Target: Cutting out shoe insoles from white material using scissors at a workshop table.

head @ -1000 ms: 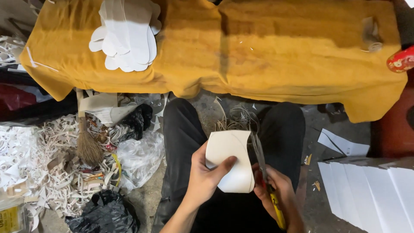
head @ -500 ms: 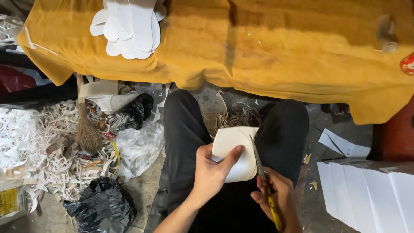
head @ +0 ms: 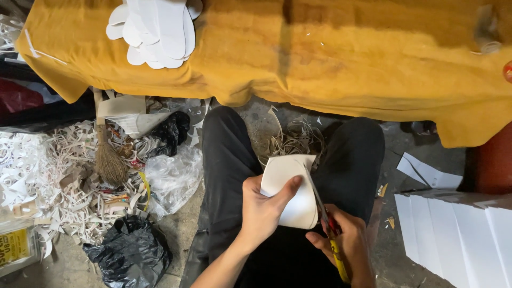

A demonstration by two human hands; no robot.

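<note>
You sit cutting a white sheet over your lap, scraps to your left and fresh stock to your right.

Far to the left of your hands lies a heap of paper trimmings (head: 42, 176) with a small broom (head: 108, 160) on it, and a black bag (head: 130, 250) sits nearer your left elbow. Your left hand (head: 261, 210) is closed around the white sheet (head: 290, 186), thumb pressed across its face, holding it up between your knees. Just to its right, your right hand (head: 344, 240) is wrapped around the yellow-handled scissors (head: 322, 213), whose blades run up along the sheet's right edge. Beyond both hands, a yellow cloth (head: 346, 58) carries a pile of cut white shapes (head: 157, 29). Right of your right hand stands a stack of white sheets (head: 458, 234).
</note>
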